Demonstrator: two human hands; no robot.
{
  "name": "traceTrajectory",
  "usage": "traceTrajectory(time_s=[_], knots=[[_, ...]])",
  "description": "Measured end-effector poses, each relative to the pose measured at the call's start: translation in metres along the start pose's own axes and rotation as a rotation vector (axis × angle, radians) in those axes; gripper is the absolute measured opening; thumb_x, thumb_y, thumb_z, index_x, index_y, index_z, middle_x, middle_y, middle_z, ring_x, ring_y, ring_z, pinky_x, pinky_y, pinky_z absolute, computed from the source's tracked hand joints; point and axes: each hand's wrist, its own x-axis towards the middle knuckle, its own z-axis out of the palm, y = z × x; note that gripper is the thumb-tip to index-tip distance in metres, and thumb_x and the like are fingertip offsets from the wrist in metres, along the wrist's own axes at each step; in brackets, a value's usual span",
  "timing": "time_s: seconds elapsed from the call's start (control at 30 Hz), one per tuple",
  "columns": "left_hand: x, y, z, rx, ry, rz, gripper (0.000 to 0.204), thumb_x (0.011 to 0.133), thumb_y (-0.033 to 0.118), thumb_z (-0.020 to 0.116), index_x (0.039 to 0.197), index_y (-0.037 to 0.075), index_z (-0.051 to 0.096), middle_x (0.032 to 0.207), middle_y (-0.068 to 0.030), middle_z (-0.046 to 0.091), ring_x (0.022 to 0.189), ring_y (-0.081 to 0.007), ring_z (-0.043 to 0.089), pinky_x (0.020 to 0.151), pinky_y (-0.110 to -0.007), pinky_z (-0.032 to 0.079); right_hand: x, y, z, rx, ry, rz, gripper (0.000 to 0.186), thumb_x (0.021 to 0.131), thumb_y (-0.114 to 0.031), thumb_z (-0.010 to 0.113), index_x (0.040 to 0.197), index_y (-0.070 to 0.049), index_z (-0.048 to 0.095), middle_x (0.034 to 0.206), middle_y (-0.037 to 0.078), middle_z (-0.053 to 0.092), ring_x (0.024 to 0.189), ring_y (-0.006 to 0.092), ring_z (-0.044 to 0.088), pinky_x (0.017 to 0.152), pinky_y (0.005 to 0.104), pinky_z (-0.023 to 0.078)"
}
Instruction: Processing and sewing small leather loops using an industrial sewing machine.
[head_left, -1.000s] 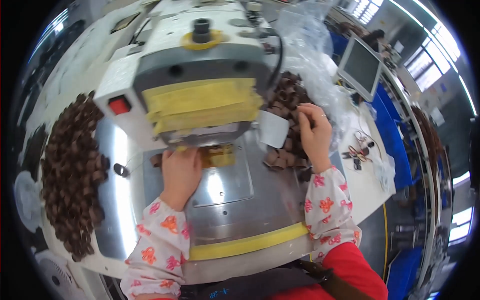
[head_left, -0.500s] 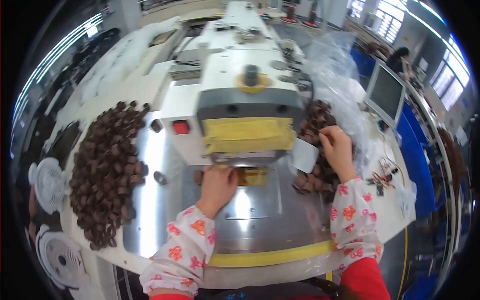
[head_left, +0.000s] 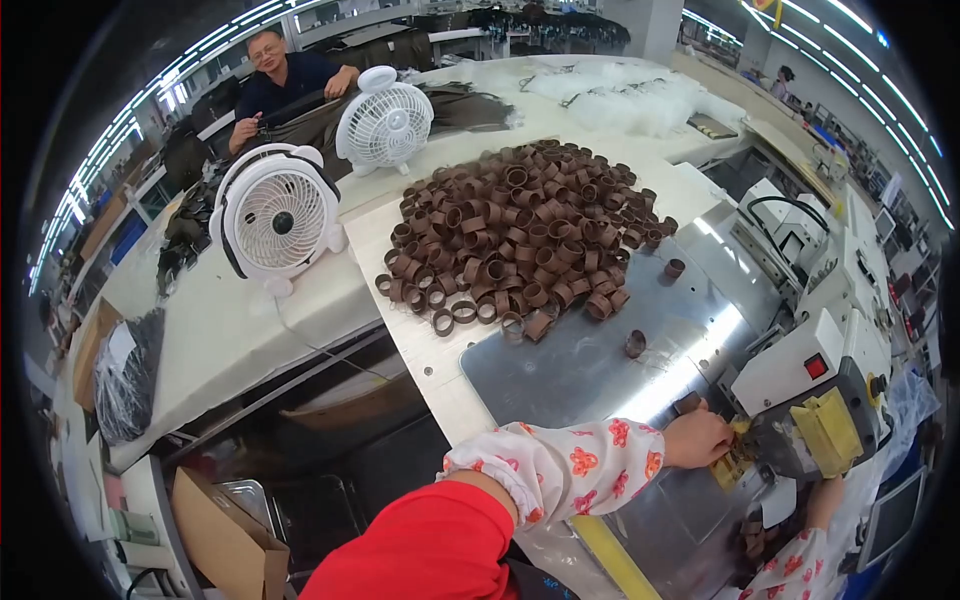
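My left hand (head_left: 697,437) is at the work spot under the grey head (head_left: 780,440) of a white machine (head_left: 850,335). Its fingers are bent together beside a yellowish plate (head_left: 730,470); what they hold, if anything, is hidden. A short brown ring (head_left: 688,402) touches or nearly touches the back of that hand. Beyond the machine head, my right hand (head_left: 824,502) shows only in part, its fingers covered by the head. Near it lie more brown rings (head_left: 755,538) and a white paper piece (head_left: 779,502). Yellow tape (head_left: 828,430) covers the head's front.
A big heap of brown rings (head_left: 520,225) spreads over the white table, with two loose rings (head_left: 635,344) on the metal plate (head_left: 560,375). White fans (head_left: 275,220) stand left. Farther back, a person (head_left: 285,85) handles dark material. An open cardboard box (head_left: 225,535) sits lower left.
My view has swung to the left, bringing the ring heap, fans and the other person into the middle. The left hand stays at the machine; the right hand is now mostly behind its head.
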Motion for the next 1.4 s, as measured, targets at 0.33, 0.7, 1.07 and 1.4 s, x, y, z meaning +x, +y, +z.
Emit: traceTrajectory(time_s=[0.33, 0.7, 1.07, 1.4], knots=[[0.002, -0.001, -0.007, -0.086, -0.041, 0.018, 0.017, 0.075, 0.014, 0.048, 0.08, 0.009, 0.064, 0.075, -0.0107, 0.063, 0.074, -0.029, 0.059, 0.077, -0.04, 0.038, -0.088, -0.18, -0.041, 0.886, -0.003, -0.024, 0.016, 0.07, 0.008, 0.05, 0.085, 0.002, 0.052, 0.069, 0.009, 0.054, 0.059, 0.013, 0.052, 0.055, 0.0277, 0.043], [0.009, 0.009, -0.016, -0.175, -0.259, 0.008, 0.026, 0.066, 0.028, 0.07, 0.084, 0.009, 0.066, 0.062, -0.0035, 0.06, 0.058, -0.0172, 0.057, 0.066, -0.03, 0.04, -0.101, -0.218, -0.009, 1.001, -0.032, 0.304, 0.022, 0.064, 0.004, 0.059, 0.083, -0.001, 0.048, 0.066, 0.011, 0.05, 0.057, 0.0203, 0.052, 0.053, 0.0303, 0.042], [0.011, 0.009, -0.006, -0.322, -0.221, -0.157, 0.021, 0.069, 0.014, 0.073, 0.085, 0.003, 0.066, 0.052, -0.0025, 0.05, 0.048, -0.0082, 0.043, 0.047, -0.023, 0.035, -0.101, -0.22, -0.015, 1.017, 0.019, 0.076, 0.02, 0.071, 0.004, 0.063, 0.085, 0.0, 0.049, 0.082, 0.014, 0.052, 0.065, 0.0274, 0.054, 0.058, 0.0339, 0.045], [0.017, 0.005, -0.001, -0.016, -0.123, -0.128, 0.021, 0.066, 0.02, 0.072, 0.08, 0.005, 0.067, 0.054, -0.0061, 0.054, 0.049, -0.0208, 0.052, 0.048, -0.033, 0.038, -0.085, -0.207, -0.002, 0.861, 0.108, -0.162, 0.004, 0.075, 0.001, 0.058, 0.078, 0.001, 0.055, 0.088, 0.016, 0.055, 0.074, 0.0353, 0.055, 0.064, 0.0377, 0.047]])
